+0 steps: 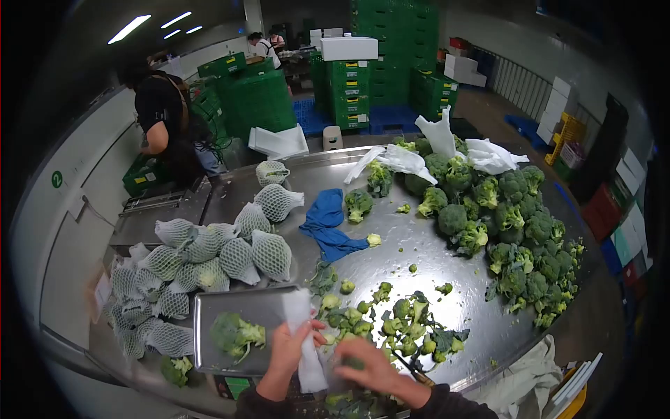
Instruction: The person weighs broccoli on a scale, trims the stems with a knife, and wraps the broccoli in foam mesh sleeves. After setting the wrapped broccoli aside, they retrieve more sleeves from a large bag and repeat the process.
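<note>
My left hand (285, 353) is closed on a flattened white foam net sleeve (312, 373), which runs upright past the fingers. Close by on the right, my right hand (370, 366) is blurred, its fingers curled; something green shows at them, too smeared to name. A broccoli head (237, 335) lies on a metal tray (209, 302) just left of my left hand. Beside my right wrist is a dark tool with a brownish handle (421, 377), partly hidden. Cut broccoli pieces (412, 325) lie scattered beyond my right hand.
Broccoli heads in net sleeves (202, 244) are piled at left. A large heap of bare broccoli (513, 230) covers the right side, with white sleeves (488, 155) on top. A blue cloth (328, 223) lies mid-table. Green crates (349, 91) and a person (164, 119) are beyond.
</note>
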Demonstrator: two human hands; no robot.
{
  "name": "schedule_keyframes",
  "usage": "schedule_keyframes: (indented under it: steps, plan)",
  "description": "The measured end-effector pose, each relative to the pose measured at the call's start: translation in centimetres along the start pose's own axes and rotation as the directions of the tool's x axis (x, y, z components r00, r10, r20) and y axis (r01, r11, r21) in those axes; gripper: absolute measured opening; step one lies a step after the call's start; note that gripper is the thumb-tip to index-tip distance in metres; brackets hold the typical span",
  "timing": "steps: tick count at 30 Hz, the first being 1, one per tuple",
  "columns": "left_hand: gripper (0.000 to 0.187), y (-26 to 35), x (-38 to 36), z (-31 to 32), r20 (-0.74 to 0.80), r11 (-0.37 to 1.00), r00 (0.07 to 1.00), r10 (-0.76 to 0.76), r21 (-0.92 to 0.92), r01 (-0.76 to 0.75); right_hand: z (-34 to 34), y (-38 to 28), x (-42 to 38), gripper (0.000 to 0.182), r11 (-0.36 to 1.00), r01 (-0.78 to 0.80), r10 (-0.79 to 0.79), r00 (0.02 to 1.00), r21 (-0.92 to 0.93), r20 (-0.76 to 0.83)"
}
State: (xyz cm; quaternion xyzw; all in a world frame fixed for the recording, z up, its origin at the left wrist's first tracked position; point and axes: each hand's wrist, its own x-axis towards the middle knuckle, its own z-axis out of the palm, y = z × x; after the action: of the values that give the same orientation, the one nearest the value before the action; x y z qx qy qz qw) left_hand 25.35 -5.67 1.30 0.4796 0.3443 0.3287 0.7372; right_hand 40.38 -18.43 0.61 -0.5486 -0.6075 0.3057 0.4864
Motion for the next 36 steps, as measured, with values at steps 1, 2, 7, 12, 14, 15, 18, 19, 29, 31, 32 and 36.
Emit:
schedule_keyframes:
  steps: [1,2,7,12,14,15,18,19,29,31,32,36]
  plan:
    - [0.029,-0.1,-1.2,-0.2,-0.002,1.000,1.000,0.005,0.001,-0.005,-0.3,-0.2,0.4,0.048,0.992,-0.069,0.084,0.986,0.108,-0.146]
    - [0.029,-0.3,-2.3,-0.2,0.112,0.993,0.987,-0.117,0.033,0.114,-1.6,-1.0,1.1,0.063,0.998,-0.038,0.030,0.983,-0.040,-0.178]
    - [0.031,-3.2,-5.4,-2.5,0.452,0.941,0.830,-0.328,0.237,0.243,0.4,-3.9,2.5,0.053,0.999,-0.037,0.038,0.999,0.024,-0.030]
    - [0.027,-2.7,-7.2,-2.9,0.189,0.695,0.970,0.151,0.677,-0.240,3.5,-4.6,1.6,0.038,0.996,-0.071,0.062,0.985,-0.054,-0.158]
    - [0.024,-2.4,-7.2,-3.4,0.240,0.399,0.896,0.373,0.831,-0.388,4.5,-4.6,1.5,0.037,0.996,-0.081,0.074,0.976,-0.027,-0.203]
    - [0.024,-2.6,-7.2,-3.5,0.235,0.400,0.897,0.375,0.832,-0.385,4.8,-4.4,1.3,0.036,0.995,-0.098,0.096,0.963,0.003,-0.250]
    - [0.023,-2.8,-7.8,-2.4,0.066,0.976,0.978,-0.197,0.106,0.189,4.7,-3.9,1.1,0.033,0.998,-0.068,0.063,0.969,-0.011,-0.240]
    - [0.023,-2.8,-7.8,-2.2,0.059,0.977,0.979,-0.194,0.101,0.187,4.5,-4.0,1.1,0.032,0.997,-0.072,0.064,0.976,-0.029,-0.209]
    - [0.061,-1.6,-7.8,-3.1,0.385,0.893,0.884,-0.266,-0.246,0.377,2.2,-0.5,1.0,0.036,0.559,-0.210,0.444,0.893,0.802,-0.075]
    - [0.051,-7.3,-6.3,-3.5,0.238,0.968,0.966,-0.103,-0.198,0.152,3.8,-0.4,1.0,0.036,0.437,-0.350,0.507,0.857,0.828,0.094]
    - [0.046,-7.3,-6.7,-2.6,0.187,0.960,0.974,-0.124,-0.225,0.165,5.1,0.1,0.5,0.033,0.758,-0.322,0.397,0.918,0.567,-0.008]
    - [0.028,-6.8,-7.8,-1.3,0.036,0.925,0.998,-0.045,-0.377,0.055,7.1,-1.3,0.4,0.027,0.992,0.006,-0.039,0.963,-0.124,-0.267]
